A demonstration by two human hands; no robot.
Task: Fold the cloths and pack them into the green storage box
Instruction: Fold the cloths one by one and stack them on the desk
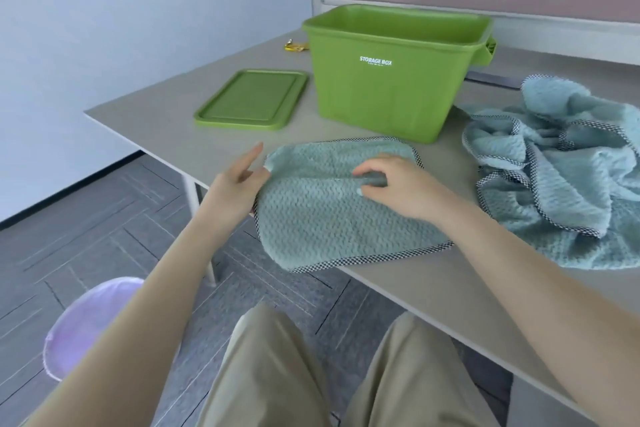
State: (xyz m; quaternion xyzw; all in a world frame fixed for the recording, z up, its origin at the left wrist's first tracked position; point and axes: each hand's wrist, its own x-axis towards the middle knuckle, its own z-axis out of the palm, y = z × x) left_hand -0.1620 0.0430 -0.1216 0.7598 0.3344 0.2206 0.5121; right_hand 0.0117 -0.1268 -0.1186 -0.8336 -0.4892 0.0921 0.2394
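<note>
Honestly, the soft teal waffle-weave cloth [343, 204] spread flat on the grey table [166, 121] is floppy, so my left hand [239, 180] rests open at its edge, right hand [391, 184] pinching a mid-crease.

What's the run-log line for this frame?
stage: folding | left hand: cloth edge | right hand: pinching cloth | box: open | pile: waiting

Office (plain walls), desk [180, 128], carpet tiles [104, 218]
</note>
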